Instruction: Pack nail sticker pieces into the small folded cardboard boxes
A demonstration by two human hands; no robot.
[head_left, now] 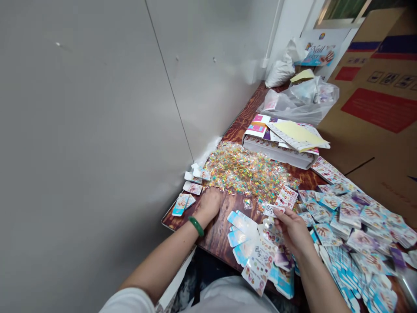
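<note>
**Two hands at the sticker pile**

Both hands work at the near edge of the wooden table (pixel 228 219). Her left hand (pixel 210 203), with a green bangle (pixel 196 226) on the wrist, is curled down with the fingers closed, resting at the edge of the heap of small colourful packets (pixel 247 171); what it grips under the fingers I cannot tell. Her right hand (pixel 291 228) pinches one small sticker sheet (pixel 272 210) between thumb and fingertips, the other fingers loosely bent, just beside the heap.

To do this step well, I think the pinch should stay light and near the edge of the sheet, so it does not bend, and only one piece should be taken each time.

Below the right hand lie blue and white cards (pixel 243 228), fanned out, and to the right many printed packs (pixel 352 217) cover the table. Further back stands a flat box (pixel 280 152) with a yellow sheet (pixel 298 132), then plastic bags (pixel 302 100) and a brown carton (pixel 374 108).
</note>
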